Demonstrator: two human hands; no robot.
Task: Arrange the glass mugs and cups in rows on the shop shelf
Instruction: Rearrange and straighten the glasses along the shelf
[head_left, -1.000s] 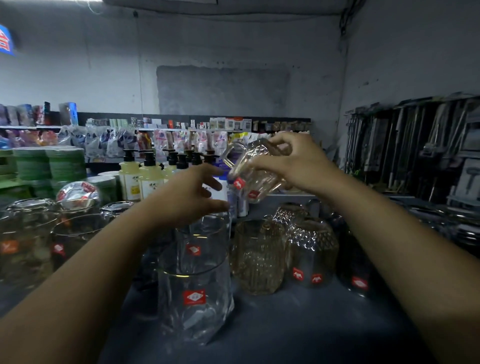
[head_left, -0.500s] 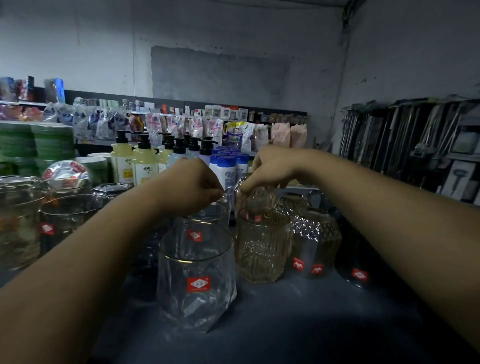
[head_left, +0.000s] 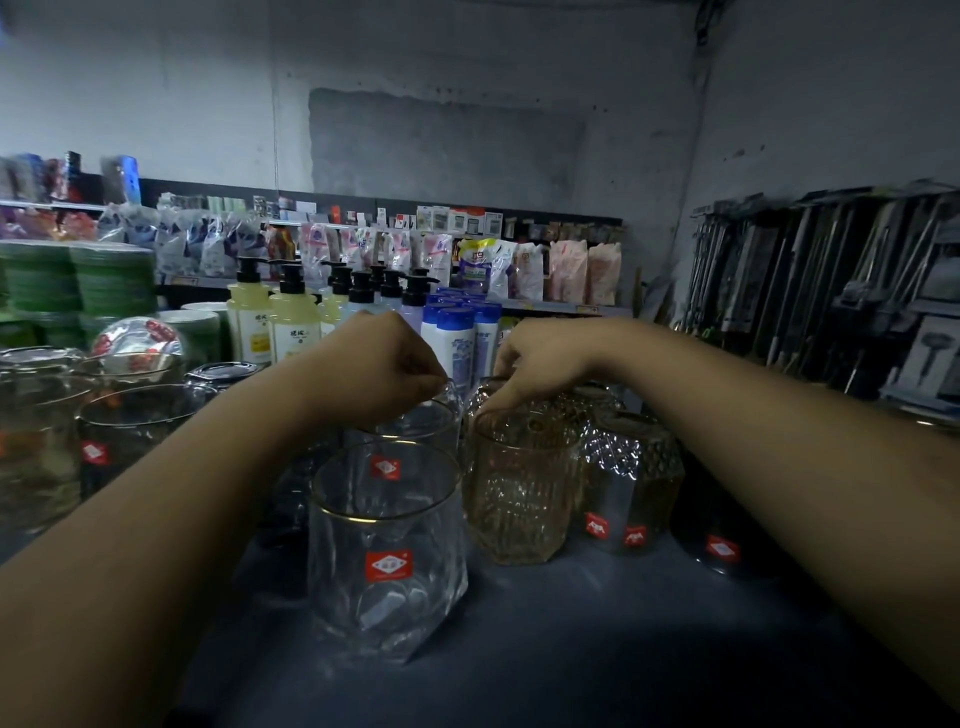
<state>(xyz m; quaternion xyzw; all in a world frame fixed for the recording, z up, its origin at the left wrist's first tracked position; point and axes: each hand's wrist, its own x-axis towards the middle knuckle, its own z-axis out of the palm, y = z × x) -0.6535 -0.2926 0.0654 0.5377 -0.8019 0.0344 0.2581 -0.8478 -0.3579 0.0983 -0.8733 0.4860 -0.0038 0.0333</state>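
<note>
The right hand (head_left: 550, 358) has come down with the glass mug (head_left: 485, 396). It now sits beneath the fingers, behind the amber cup (head_left: 519, 488), fingers curled on its rim. Left hand (head_left: 374, 364) fingertips pinch the clear cup (head_left: 415, 426) rim just below them.

**Front open, back packed**

Bare shelf (head_left: 597, 649) lies open nearer than the front cup (head_left: 387, 551) and to its right. Behind it, rear cup (head_left: 415, 431), mug (head_left: 485, 397), amber cup (head_left: 519, 483) and studded cup (head_left: 631, 478) stand close-packed. Glasses (head_left: 130, 426) block the left; bottles (head_left: 293, 317) wall the rear.
</note>
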